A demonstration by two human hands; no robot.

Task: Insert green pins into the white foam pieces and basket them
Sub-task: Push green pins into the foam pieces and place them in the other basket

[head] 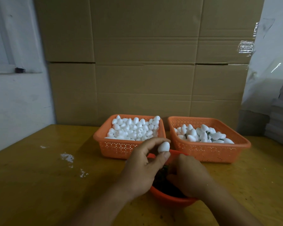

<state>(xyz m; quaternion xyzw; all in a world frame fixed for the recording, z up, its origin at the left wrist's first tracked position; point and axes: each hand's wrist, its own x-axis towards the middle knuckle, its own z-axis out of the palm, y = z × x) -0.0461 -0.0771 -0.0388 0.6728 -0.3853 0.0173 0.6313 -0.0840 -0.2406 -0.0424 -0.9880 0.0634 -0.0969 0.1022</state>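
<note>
My left hand (pixel 143 167) pinches a white egg-shaped foam piece (pixel 164 146) between thumb and fingers, above the near bowl. My right hand (pixel 189 175) reaches down into the orange bowl (pixel 170 199), which holds dark green pins (pixel 162 181); its fingertips are hidden among them, so I cannot tell whether it holds a pin. The left orange basket (pixel 118 147) is heaped with plain foam pieces. The right orange basket (pixel 207 152) holds foam pieces with green pins in them.
The baskets and bowl stand on a yellow wooden table (pixel 39 185) with white foam crumbs (pixel 67 157) at the left. Tall cardboard boxes (pixel 145 62) stand right behind the baskets. Grey stacked sheets (pixel 281 115) sit at the far right.
</note>
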